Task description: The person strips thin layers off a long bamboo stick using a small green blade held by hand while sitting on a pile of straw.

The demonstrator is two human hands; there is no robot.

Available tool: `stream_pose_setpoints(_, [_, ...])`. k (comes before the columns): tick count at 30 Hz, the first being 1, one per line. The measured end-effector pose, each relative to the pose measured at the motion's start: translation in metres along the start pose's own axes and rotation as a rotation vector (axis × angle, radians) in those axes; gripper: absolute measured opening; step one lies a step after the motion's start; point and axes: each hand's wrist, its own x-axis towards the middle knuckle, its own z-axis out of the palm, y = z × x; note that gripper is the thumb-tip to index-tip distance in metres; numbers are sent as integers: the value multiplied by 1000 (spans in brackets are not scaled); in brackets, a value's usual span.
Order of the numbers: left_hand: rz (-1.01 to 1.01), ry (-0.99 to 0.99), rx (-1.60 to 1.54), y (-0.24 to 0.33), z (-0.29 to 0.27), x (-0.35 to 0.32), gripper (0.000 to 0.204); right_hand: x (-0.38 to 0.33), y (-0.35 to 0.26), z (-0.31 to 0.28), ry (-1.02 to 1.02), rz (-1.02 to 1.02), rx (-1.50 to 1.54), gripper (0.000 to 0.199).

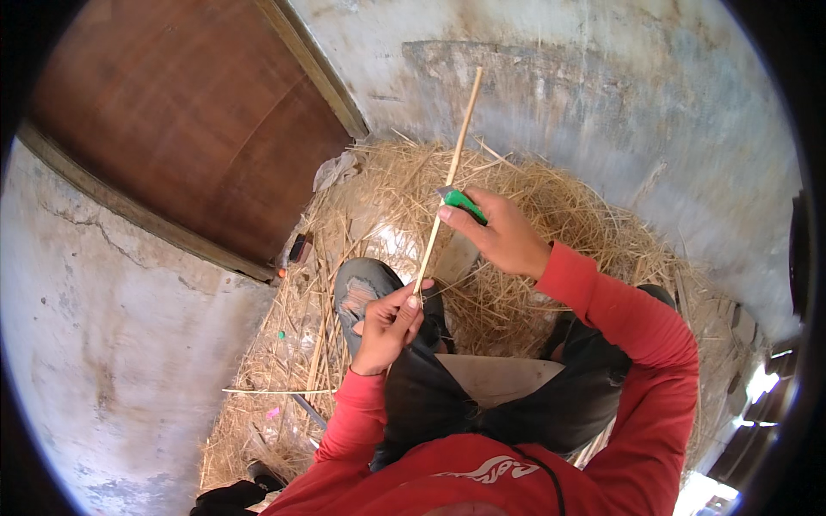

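Area bounded by stained wall (594, 90) and brown door (189, 112). Floor (363, 202) largely covered by a pile of straw-like strips (602, 219). A fair amount of cutting is judged done, though which strips were cut here can't be told.

Workpiece: long pale stick (455, 155), held up at a slant, near end low, far end seen against the wall. In one piece, roughly straight. Judged mid-work, since it is under the knife (465, 206) now. Surface looks pale and fairly even; worked and unworked stretches can't be told apart at this size, so amount left can't be read.

Thinner stick (275, 391) left lying at lower left, not being handled.

Right hand (514, 236): closed around the knife's green handle, thumb set by the stick. Left hand (387, 331): near end of stick pinched between thumb and fingers. Neither is free.

Grey blade (444, 191) appears laid across the stick around mid-length; bite can't be confirmed.

Small green bit (281, 334) left at the door side, untouched.
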Motion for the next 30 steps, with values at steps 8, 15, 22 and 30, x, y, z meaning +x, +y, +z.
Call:
stream_pose_setpoints(8, [-64,-76,236,16,11,-24,39,11,-17,-47,220,55,147,38])
stream_pose_setpoints(15, [172,-55,615,-18,-48,-96,22,-93,-44,-144,796,116,196,33])
stream_pose_setpoints(22, [315,-177,992,-36,-56,-130,19,-259,-7,-92,820,509,7,39])
stream_pose_setpoints(30, [358,-175,1135,-53,-55,-152,20,-333,38,-25,720,530,-343,41])
